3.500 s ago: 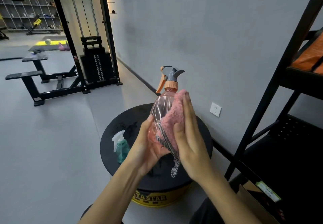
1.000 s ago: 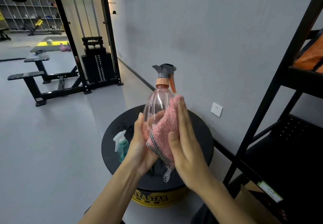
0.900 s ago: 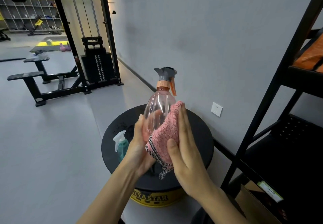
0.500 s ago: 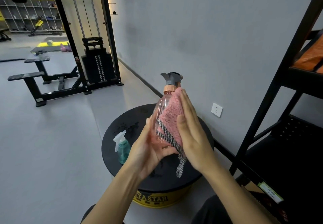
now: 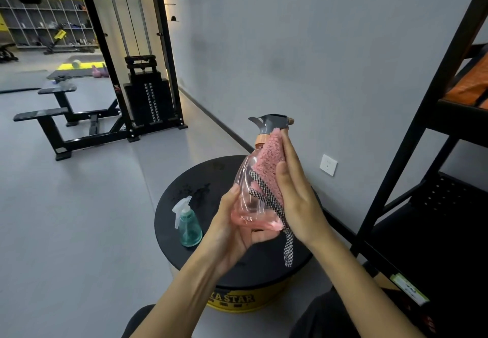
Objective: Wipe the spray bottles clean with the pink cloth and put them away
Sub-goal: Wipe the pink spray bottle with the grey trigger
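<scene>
A clear pink spray bottle (image 5: 247, 179) with a grey and orange trigger head is held upright above a round black stool top (image 5: 211, 179). My left hand (image 5: 232, 227) grips its base from below. My right hand (image 5: 295, 187) lies flat with straight fingers, pressing the fluffy pink cloth (image 5: 268, 163) against the bottle's right side up to the neck. The cloth's checkered trim hangs down below my right wrist. A small teal spray bottle (image 5: 188, 224) with a white trigger stands on the stool's left part.
A black metal shelf rack (image 5: 412, 153) rises at the right, with an orange item on an upper shelf. A grey wall with a white socket (image 5: 328, 165) is behind the stool. A cable weight machine (image 5: 148, 100) and benches stand at the back left on the grey floor.
The bottle has been turned in my left hand, so its head now points the other way. My right hand slid the cloth up from the bottle's belly to its neck.
</scene>
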`<state>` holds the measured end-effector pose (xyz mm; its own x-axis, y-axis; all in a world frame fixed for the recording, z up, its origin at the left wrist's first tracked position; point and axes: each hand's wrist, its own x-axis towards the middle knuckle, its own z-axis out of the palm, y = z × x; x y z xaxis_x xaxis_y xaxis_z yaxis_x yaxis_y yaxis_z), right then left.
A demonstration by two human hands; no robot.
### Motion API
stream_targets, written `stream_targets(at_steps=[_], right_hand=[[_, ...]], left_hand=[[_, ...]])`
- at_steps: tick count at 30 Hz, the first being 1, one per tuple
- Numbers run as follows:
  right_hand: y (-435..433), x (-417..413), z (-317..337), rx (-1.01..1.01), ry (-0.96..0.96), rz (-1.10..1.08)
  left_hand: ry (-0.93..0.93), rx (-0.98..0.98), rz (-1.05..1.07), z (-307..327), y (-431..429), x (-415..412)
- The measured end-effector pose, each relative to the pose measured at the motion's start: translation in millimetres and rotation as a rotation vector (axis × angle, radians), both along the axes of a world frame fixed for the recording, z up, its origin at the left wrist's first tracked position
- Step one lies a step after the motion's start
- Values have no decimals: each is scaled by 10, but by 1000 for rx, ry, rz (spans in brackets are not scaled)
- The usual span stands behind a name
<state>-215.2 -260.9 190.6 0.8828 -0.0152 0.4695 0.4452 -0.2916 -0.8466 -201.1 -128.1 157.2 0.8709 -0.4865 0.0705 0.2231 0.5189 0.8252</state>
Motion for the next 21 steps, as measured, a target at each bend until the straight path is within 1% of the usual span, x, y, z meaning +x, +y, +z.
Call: stream_targets(at_steps=[2,6,9,12,17,21], right_hand=[[53,-74,-34,-35,-31,22],[209,-323,-282,-157,-104,3],[245,-384,-370,-194,-105,-20],[217,-283,-242,-202,-117,-31],[86,-44,99,-117,-96,-32],[176,-159,-1,-150,-117,-13]], left_hand=[[-12,-2,17,36,22,16],[44,-82,66,80,82,63],[79,-99,80,56,94,72],[101,-92,68,35,63,43],[79,-55,20,63,-3,-1],[80,-107,74,109,20,51]])
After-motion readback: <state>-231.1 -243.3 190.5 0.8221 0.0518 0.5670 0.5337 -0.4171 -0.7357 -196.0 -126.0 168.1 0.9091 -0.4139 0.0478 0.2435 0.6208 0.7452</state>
